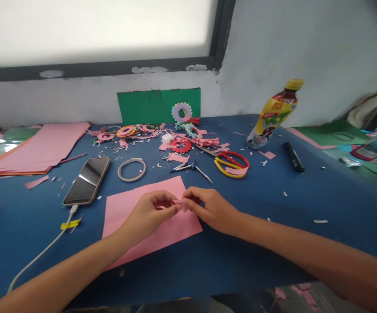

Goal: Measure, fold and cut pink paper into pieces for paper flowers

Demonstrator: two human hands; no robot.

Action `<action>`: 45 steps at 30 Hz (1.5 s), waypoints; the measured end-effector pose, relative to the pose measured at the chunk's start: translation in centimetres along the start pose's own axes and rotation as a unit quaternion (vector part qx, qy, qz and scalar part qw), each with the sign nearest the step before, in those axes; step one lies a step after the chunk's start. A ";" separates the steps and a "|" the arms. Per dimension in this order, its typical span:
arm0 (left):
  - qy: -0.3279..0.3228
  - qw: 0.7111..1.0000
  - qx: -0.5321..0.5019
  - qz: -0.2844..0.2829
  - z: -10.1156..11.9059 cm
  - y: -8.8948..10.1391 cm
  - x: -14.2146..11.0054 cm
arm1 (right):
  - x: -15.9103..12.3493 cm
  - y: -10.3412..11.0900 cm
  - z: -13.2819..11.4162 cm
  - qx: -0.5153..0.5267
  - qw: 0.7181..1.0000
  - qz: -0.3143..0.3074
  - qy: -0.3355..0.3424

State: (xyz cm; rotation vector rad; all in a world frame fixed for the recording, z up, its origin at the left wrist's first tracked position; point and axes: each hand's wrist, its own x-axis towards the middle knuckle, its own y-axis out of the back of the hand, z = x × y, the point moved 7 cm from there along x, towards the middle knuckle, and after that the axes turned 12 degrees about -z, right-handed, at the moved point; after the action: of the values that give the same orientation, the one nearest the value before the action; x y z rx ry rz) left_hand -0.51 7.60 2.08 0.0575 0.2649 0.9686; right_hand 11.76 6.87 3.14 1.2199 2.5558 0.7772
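Both hands meet over a pink paper sheet lying on the blue table. My left hand pinches the left end of a small folded pink paper piece between thumb and fingers. At its right end, my right hand pinches the same piece. My fingers partly cover it, so its full shape is hidden. Just beyond the hands lie a compass and scissors with red and yellow handles. A roll of tape rests behind the sheet's left part.
A phone on a white cable lies left, near stacked pink paper. Paper gears, including a red one, and scraps litter the back by a green board. A tilted drink bottle and black marker are right.
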 end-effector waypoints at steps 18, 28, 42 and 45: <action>-0.122 0.986 0.098 0.058 2.3 0.7 -1.0 | 0.3 -0.6 0.9 0.284 0.957 -0.047 -0.034; -0.109 0.982 0.087 0.125 2.5 1.5 -1.5 | -0.8 1.6 -2.4 -0.088 0.983 0.079 0.137; -0.206 0.907 0.367 -0.010 2.9 -0.8 -1.8 | -0.4 -0.2 -1.5 -0.201 0.971 -0.027 0.123; -0.218 0.887 0.406 -0.018 2.8 -1.1 -1.9 | -0.2 -0.7 -1.1 -0.197 0.975 -0.065 0.078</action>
State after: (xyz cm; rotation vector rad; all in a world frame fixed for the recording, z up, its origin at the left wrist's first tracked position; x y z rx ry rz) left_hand 0.08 5.60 5.02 1.0269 0.2364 0.7245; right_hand 10.98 5.96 3.74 0.8887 2.4018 1.3160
